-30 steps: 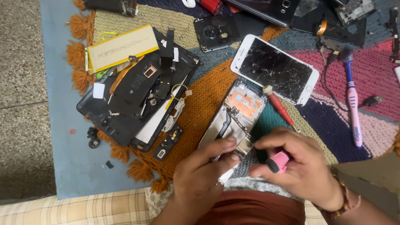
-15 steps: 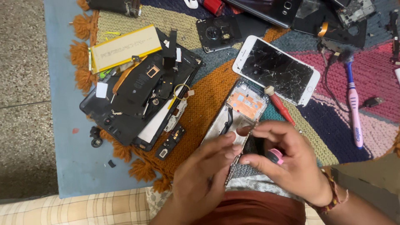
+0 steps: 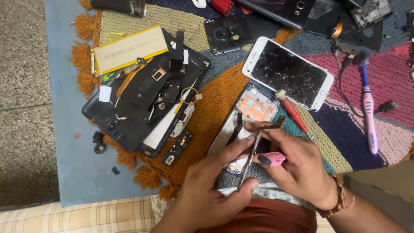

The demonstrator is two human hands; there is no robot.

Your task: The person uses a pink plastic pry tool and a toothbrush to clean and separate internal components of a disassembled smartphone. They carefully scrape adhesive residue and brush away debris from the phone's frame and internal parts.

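L→R: gutted black tablet (image 3: 142, 103) w/ yellow battery (image 3: 129, 49), already stripped. Centre: left hand (image 3: 211, 190) pinching thin frame strip (image 3: 250, 159), lifted edge-on off opened phone (image 3: 246, 125); right hand (image 3: 297, 168) gripping pink pry tool (image 3: 272, 159) at strip. Separation seemingly partway. Cracked white phone (image 3: 289, 73) untouched.

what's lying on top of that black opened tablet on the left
A yellow-edged flat battery, an orange ribbon cable and loose black parts rest on the tablet; whatever lies under them is hidden.
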